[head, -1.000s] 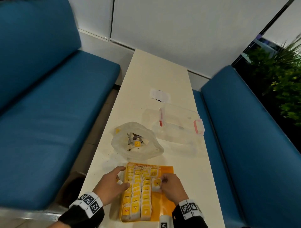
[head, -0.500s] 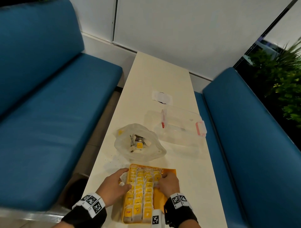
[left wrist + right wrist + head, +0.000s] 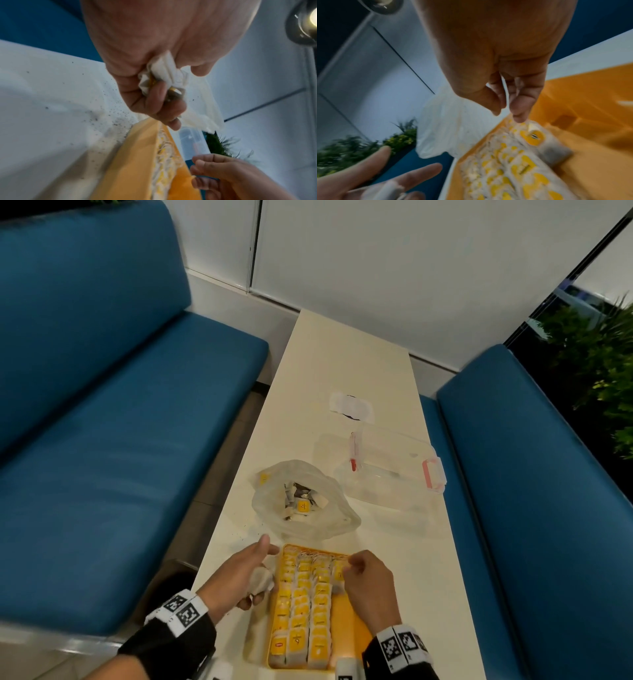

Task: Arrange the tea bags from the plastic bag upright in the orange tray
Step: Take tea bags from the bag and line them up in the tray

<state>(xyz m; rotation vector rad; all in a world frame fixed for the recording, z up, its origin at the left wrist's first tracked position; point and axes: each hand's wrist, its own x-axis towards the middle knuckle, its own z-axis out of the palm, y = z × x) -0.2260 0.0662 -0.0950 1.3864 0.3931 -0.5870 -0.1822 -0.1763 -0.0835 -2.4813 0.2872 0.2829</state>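
The orange tray [image 3: 354,614] lies at the table's near end, with several rows of yellow-tagged tea bags [image 3: 301,604] standing upright in it. My left hand [image 3: 260,573] hovers just left of the tray, its lower fingers curled round a bunch of white tea bags [image 3: 164,75], with the thumb and forefinger out. My right hand [image 3: 352,566] is over the far end of the tray's right column, where thumb and forefinger pinch a thin white strip [image 3: 506,94], seemingly the string of the tea bag [image 3: 534,136] below. The plastic bag [image 3: 329,525] sits open beyond the tray with tea bags inside.
A clear plastic box [image 3: 394,474] with pink clasps stands to the right of the bag. A white paper scrap [image 3: 351,407] lies further back. Tea dust [image 3: 246,529] speckles the table left of the bag. Blue benches [image 3: 102,457] flank the narrow table.
My right hand has moved toward the tray's far end, where the tea bag it carried now stands. My left hand has come off the tray's left wall, thumb and forefinger spread.
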